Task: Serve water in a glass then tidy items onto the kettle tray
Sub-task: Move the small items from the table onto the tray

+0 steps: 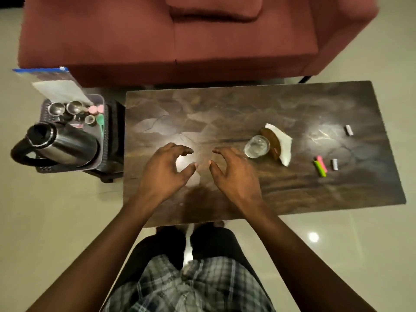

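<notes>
Left hand [166,170] and right hand [234,174] hover empty at centre frame, fingers spread and loosely curled; glass [257,147] stands within reach, kettle [67,143] far left, seemingly awaiting pouring

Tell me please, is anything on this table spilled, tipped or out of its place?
No spill shows, and the glass stands upright. Out of place are the small things scattered at the right end of the table: two silver packets and the pink and green sticks, far from the kettle tray.
</notes>
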`<state>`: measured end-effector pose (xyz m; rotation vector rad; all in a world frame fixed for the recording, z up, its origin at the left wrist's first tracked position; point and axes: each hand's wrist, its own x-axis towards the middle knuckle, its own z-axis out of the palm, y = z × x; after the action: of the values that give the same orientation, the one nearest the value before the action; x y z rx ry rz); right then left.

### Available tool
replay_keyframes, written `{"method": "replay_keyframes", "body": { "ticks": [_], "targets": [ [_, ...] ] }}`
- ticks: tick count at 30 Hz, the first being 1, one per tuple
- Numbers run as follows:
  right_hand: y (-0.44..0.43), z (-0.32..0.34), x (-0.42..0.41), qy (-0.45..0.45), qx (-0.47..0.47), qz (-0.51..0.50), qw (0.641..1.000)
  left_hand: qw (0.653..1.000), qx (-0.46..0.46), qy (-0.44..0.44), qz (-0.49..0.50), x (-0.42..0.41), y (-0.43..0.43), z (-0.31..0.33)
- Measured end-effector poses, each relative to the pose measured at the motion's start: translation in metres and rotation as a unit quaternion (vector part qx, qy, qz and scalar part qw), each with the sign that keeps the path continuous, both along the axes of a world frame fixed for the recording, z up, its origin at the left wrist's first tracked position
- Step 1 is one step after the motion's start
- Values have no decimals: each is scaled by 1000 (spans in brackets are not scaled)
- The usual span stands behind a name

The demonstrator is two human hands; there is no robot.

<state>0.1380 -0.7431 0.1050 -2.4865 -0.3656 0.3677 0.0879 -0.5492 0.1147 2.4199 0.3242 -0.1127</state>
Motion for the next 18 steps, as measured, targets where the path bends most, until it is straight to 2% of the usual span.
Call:
{"method": "replay_keyframes", "body": {
  "ticks": [3, 12, 18],
  "targets": [
    [-42, 9, -10, 15, -5, -30, 999, 999, -33, 8, -23, -1, -37, 7],
    [-152, 21, -47, 13, 12, -200, 980, 985, -109, 12, -131, 3, -117, 3],
    [-235, 15, -45, 14, 38, -286, 957, 979, -139, 40, -143, 18, -181, -9]
  ]
}}
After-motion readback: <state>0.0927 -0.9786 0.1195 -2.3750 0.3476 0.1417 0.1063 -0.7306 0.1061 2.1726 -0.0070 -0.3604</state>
